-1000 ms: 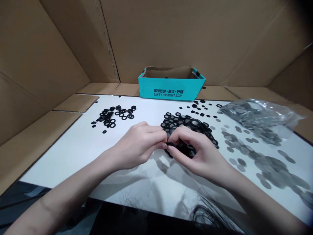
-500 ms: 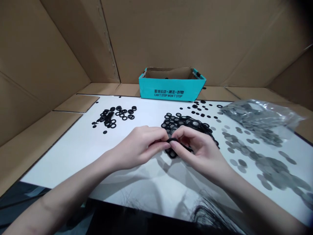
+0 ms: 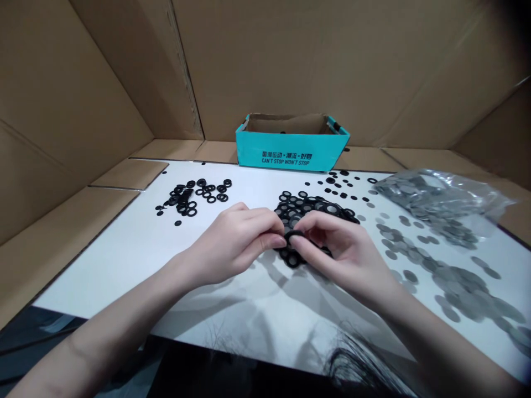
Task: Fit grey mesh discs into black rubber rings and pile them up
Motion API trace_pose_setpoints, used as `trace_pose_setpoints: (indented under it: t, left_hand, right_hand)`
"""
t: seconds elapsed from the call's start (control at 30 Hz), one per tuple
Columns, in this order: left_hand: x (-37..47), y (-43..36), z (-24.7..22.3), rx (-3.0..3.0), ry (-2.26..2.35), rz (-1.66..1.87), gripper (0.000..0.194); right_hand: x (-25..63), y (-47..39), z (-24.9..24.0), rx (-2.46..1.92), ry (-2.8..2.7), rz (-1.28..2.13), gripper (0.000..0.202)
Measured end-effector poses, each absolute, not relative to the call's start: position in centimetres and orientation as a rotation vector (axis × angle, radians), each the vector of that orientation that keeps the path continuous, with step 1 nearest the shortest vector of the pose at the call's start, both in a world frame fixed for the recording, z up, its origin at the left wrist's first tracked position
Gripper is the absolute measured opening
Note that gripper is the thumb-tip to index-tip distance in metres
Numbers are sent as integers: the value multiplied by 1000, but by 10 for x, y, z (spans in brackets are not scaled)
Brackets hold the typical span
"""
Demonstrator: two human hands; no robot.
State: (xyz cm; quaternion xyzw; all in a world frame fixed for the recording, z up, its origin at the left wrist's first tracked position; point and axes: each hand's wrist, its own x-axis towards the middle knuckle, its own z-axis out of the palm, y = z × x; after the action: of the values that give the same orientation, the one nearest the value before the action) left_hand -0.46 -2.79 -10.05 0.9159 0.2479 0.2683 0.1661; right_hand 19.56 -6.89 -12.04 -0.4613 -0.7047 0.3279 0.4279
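Note:
A black ring [image 3: 293, 233] is pinched between my two hands, above the near side of a pile. My left hand [image 3: 240, 243] grips its left edge with thumb and forefinger. From the other side, my right hand [image 3: 342, 249] has thumb and fingers closed on the same ring. Whether a disc sits inside it is hidden by the fingers. Behind and under the hands lies the pile of black rings with grey discs in their centres [image 3: 332, 209]. To the right, thin grey discs [image 3: 456, 282] are strewn over the white table [image 3: 124, 260].
Several loose black rings [image 3: 211, 199] lie in a group on the left. A turquoise box [image 3: 290, 150] stands at the back. Small black discs [image 3: 331, 180] are scattered before it. At right lies a clear plastic bag [image 3: 456, 196] of grey discs. Cardboard walls [image 3: 311, 66] enclose the table.
Both hands stay at nearly the same spot. The left fingers have shifted slightly up and left along the ring, and the right hand has turned a little around it.

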Motion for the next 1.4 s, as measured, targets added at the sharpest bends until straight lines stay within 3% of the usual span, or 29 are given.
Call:
trace_pose_setpoints:
  t: [0.17,0.43,0.7,1.4]
  left_hand:
    - [-1,-32,-104,2540,735,717,15]
    - [0,-33,-105,2490,689,829,12]
    - [1,-32,-106,2611,722,722,18]
    - [-3,-25,-107,2690,763,769,20]
  right_hand:
    - [196,-68,-119,-1189,-1676,917,13]
    - [196,-69,-115,-1189,-1809,696,6]
    - [196,-69,-117,-1224,-1753,816,12]
    - [200,-67,-116,-1158,-1929,647,9]
